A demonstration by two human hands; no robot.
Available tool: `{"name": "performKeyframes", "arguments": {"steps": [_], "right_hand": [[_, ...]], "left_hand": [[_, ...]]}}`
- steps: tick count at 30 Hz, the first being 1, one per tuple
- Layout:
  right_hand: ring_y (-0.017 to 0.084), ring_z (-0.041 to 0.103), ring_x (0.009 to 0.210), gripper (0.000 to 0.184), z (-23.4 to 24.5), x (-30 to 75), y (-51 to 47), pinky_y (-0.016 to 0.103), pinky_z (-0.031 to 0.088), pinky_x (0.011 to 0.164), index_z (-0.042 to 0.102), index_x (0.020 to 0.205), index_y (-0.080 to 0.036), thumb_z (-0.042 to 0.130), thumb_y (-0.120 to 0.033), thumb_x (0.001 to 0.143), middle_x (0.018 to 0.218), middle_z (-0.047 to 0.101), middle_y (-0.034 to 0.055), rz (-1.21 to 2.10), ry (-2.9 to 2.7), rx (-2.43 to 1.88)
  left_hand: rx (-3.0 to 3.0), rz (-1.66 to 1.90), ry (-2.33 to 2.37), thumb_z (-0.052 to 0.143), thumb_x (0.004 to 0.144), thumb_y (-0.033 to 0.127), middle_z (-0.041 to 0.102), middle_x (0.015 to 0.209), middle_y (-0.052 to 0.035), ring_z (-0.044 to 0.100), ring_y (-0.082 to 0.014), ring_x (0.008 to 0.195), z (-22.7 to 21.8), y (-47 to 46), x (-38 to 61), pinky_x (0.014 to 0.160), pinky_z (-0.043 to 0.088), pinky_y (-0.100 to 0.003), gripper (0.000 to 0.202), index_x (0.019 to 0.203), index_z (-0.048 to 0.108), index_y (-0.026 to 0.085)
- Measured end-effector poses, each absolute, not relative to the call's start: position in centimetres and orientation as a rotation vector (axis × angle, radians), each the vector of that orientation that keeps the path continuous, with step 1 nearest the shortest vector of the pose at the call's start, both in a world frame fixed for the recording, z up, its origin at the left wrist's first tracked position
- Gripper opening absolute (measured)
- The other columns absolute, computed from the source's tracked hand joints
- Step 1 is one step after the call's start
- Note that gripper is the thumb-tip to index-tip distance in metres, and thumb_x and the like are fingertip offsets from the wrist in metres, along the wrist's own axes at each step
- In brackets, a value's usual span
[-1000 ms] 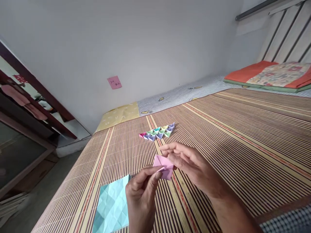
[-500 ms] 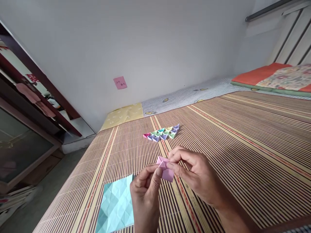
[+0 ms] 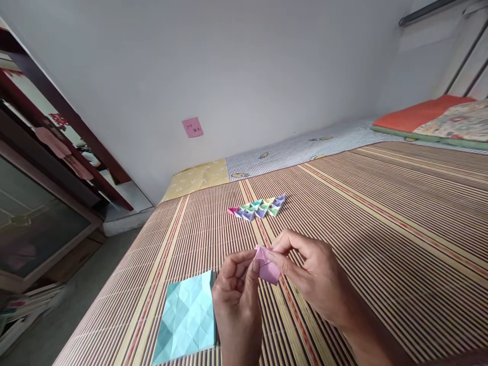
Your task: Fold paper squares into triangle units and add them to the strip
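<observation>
A small piece of folded pink paper is held above the striped mat, between my two hands. My left hand pinches its left edge with thumb and fingers. My right hand grips the upper right part, its thumb lying across the front and its index finger behind. Part of the paper is covered by the fingers. Beside my left hand a creased light-blue square of paper lies on the mat. Farther off, several folded paper pieces in pink, green, blue, yellow and purple sit in a close cluster.
The bamboo mat covers the bed up to the patterned cloth along the wall. A pink note sticks to the wall. A folded orange and floral quilt lies at the far right. The bed's edge drops to the floor at left.
The fold at the top of the pink paper now looks flatter, and my left thumb presses farther over it. The whole view has shifted slightly; the cluster and blue paper stay in place.
</observation>
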State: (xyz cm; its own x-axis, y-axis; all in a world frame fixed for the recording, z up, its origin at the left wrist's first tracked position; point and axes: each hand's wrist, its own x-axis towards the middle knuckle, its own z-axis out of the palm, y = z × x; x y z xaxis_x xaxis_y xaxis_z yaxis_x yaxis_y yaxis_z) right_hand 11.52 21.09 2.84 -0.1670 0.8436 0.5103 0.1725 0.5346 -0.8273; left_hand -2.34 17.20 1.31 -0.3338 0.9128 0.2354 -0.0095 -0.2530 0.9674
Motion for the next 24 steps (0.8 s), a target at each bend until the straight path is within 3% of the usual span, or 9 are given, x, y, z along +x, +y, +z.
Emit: {"name": "performKeyframes", "arguments": {"steps": [9, 16, 24], "right_hand": [[0.012, 0.056, 0.058, 0.020, 2.51, 11.73, 21.49, 0.024, 0.044, 0.054, 0.058, 0.073, -0.021, 0.062, -0.020, 0.093, 0.065, 0.060, -0.0034, 0.754, -1.690, -0.949], [0.015, 0.064, 0.075, 0.011, 2.45, 11.81, 21.56, 0.027, 0.050, 0.069, 0.066, 0.083, -0.020, 0.064, -0.020, 0.093, 0.080, 0.067, 0.0000, 0.766, -1.678, -0.866], [0.014, 0.067, 0.077, 0.015, 2.24, 12.16, 21.43, 0.027, 0.051, 0.071, 0.066, 0.078, -0.021, 0.069, -0.022, 0.093, 0.078, 0.068, -0.0019, 0.851, -1.650, -0.815]], "left_hand": [[1.158, 1.672, 1.306, 0.075, 0.089, 0.036, 0.080, 0.098, -0.0085, 0.076, -0.0234, 0.093, 1.34, 17.21, -1.96, 0.078, 0.060, -0.030, 0.024, 0.105, 0.070, 0.019], [1.167, 1.573, 1.238, 0.072, 0.091, 0.038, 0.079, 0.090, -0.0072, 0.075, -0.0214, 0.086, 1.62, 17.16, -2.02, 0.077, 0.058, -0.029, 0.022, 0.099, 0.069, 0.017], [1.235, 1.586, 1.320, 0.066, 0.096, 0.035, 0.077, 0.089, -0.0040, 0.074, -0.0191, 0.082, 0.76, 17.19, -1.85, 0.071, 0.056, -0.027, 0.015, 0.099, 0.066, 0.021]]}}
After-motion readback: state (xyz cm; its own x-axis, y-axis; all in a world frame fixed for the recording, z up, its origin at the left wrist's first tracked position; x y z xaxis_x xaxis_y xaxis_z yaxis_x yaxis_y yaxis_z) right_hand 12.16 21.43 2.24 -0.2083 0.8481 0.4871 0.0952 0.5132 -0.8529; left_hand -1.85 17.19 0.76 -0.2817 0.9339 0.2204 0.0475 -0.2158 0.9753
